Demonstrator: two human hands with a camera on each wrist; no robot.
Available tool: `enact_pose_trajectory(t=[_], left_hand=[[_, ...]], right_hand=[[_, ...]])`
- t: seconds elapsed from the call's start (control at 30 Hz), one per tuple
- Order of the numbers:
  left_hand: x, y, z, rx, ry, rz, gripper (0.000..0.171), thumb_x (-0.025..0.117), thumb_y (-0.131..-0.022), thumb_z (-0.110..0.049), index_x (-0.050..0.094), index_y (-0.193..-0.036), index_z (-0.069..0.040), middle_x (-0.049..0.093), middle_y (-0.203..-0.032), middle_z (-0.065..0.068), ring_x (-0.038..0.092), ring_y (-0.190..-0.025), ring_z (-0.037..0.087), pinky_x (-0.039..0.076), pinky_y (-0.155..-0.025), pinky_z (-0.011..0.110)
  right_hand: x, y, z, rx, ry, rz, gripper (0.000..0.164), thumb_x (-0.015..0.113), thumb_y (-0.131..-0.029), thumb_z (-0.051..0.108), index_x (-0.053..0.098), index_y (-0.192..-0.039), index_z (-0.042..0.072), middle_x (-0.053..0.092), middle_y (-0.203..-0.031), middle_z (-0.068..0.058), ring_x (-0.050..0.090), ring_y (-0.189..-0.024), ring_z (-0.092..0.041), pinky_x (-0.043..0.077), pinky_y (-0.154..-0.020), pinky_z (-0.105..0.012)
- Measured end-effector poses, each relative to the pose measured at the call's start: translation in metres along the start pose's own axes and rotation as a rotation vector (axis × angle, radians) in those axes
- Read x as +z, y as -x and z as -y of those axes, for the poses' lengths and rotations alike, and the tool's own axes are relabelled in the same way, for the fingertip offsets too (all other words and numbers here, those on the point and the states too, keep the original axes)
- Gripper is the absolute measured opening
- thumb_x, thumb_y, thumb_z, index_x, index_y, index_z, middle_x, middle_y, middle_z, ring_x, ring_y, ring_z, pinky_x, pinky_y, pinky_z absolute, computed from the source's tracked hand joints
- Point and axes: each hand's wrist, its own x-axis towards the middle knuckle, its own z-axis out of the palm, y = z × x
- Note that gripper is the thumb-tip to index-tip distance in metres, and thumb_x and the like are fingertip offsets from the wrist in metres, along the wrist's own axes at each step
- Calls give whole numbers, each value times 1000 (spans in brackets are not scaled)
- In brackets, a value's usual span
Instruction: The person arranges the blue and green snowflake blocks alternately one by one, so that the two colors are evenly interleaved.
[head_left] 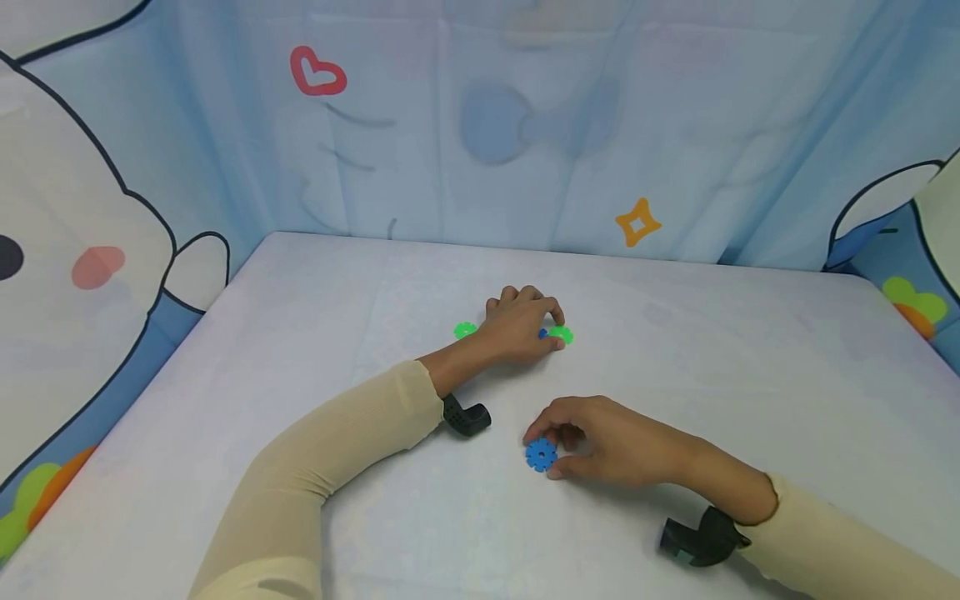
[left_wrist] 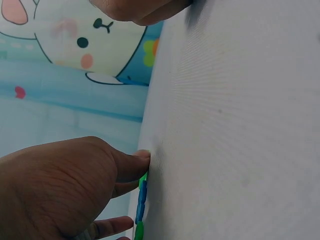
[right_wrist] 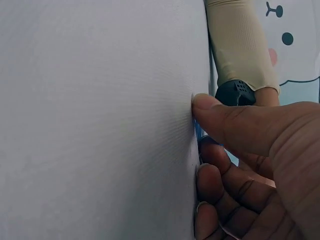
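Note:
My left hand (head_left: 521,327) is at the middle of the table, its thumb and index finger pinching a green notched disc (head_left: 561,334). Against that disc lies a blue disc (head_left: 543,333), mostly hidden by the hand. Another green disc (head_left: 465,330) shows at the hand's left side. In the left wrist view the blue pieces (left_wrist: 141,202) and green pieces appear edge-on in a row, flat on the table. Nearer the front, my right hand (head_left: 611,442) holds a blue notched disc (head_left: 541,455) by its edge between thumb and index finger, at the tabletop.
A white cloth covers the table (head_left: 420,517). Behind it hangs a light-blue printed curtain (head_left: 420,133), with cartoon figures at both sides. A black wrist camera (head_left: 467,417) is on the left wrist, another black camera (head_left: 703,537) on the right.

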Motion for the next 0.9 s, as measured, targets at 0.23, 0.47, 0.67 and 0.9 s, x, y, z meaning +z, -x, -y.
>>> enact_pose_trajectory(t=[0.23, 0.47, 0.67, 0.9], left_hand=[[2, -1, 2, 1, 7, -10, 28, 63, -94, -45, 63, -119, -31, 48, -142, 0, 39, -130, 27, 35, -99, 47], [2, -1, 2, 9, -2, -13, 29, 63, -94, -46, 63, -120, -31, 48, -142, 0, 40, -130, 27, 35, -99, 47], [2, -1, 2, 3, 7, -18, 28, 63, -94, -45, 63, -118, -31, 49, -142, 0, 40, -128, 27, 35, -99, 47], [2, -2, 2, -2, -5, -9, 30, 63, -94, -46, 63, -119, -32, 48, -142, 0, 40, -129, 27, 35, -100, 47]], right_hand=[[1, -2, -3, -8, 82, -21, 28, 75, -88, 34, 68, -114, 27, 61, -100, 17, 57, -89, -1, 52, -82, -21], [-2, -3, -8, 10, 124, -100, 28, 78, -85, 34, 69, -112, 31, 59, -91, 19, 56, -83, -3, 49, -75, -20], [-12, -3, -18, 4, 151, -178, 27, 78, -85, 31, 69, -111, 27, 58, -86, 16, 53, -78, -4, 47, -70, -21], [-34, -3, -37, 19, 170, -280, 29, 80, -83, 18, 70, -110, 20, 59, -85, 13, 54, -79, -6, 48, -65, -21]])
